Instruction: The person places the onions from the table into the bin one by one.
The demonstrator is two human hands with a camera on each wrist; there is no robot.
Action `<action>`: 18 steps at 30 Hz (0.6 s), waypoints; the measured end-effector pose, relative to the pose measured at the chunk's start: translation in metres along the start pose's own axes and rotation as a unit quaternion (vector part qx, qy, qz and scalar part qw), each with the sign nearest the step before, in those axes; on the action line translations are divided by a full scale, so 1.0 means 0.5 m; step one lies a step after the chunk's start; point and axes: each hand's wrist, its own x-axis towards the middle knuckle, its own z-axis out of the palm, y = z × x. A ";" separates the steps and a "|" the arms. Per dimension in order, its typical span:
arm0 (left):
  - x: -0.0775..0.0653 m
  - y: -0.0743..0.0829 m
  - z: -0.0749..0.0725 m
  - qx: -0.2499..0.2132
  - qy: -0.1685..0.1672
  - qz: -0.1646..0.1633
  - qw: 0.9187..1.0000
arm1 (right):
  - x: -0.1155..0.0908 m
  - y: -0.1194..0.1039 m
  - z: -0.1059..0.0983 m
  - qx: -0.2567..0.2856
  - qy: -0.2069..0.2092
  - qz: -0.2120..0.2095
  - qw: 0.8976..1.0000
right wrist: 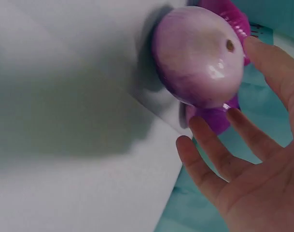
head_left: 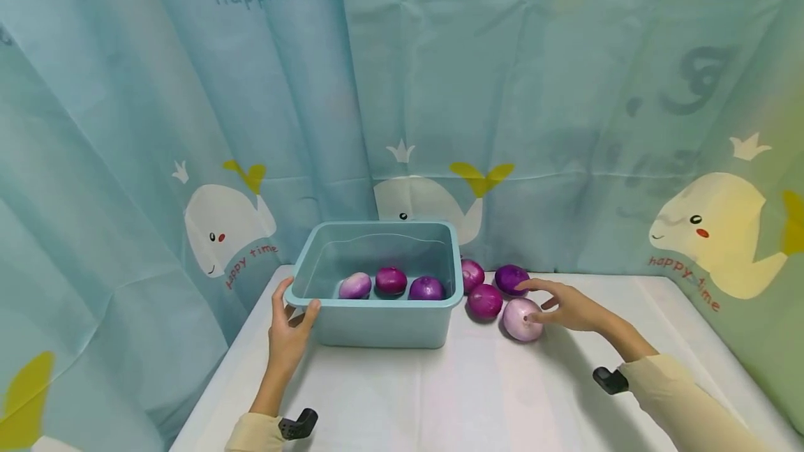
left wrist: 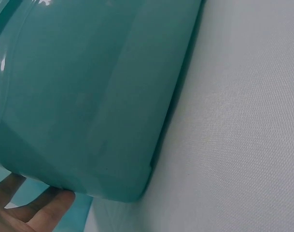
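Observation:
A light teal plastic bin [head_left: 383,326] stands on the white table with three purple onions inside: a paler onion [head_left: 355,286], a dark red one [head_left: 391,281] and a purple one [head_left: 426,289]. My left hand [head_left: 291,333] grips the bin's front left corner, thumb at the front rim and fingers along the left side. In the left wrist view its fingers [left wrist: 52,210] touch the end wall. My right hand [head_left: 568,307] reaches over a pale pinkish onion [head_left: 521,321], fingers spread. The right wrist view shows thumb and fingers extended around this onion [right wrist: 197,58].
More onions lie right of the bin: a magenta one [head_left: 484,303], a dark purple one [head_left: 511,279] and one partly hidden behind the bin's side [head_left: 472,275]. A teal curtain [head_left: 534,124] with printed whales hangs directly behind the white table [head_left: 502,403].

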 end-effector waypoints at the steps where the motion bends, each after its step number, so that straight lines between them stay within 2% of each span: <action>1: 0.000 0.000 0.001 -0.003 -0.002 0.000 1.000 | 0.000 0.004 0.004 0.006 -0.007 -0.001 1.000; 9: 0.000 0.000 0.002 -0.012 -0.009 -0.007 1.000 | 0.002 0.011 0.022 0.032 -0.038 0.041 0.998; 18: 0.003 -0.001 0.000 -0.006 -0.003 -0.003 1.000 | 0.009 0.003 0.037 0.046 -0.043 0.066 0.996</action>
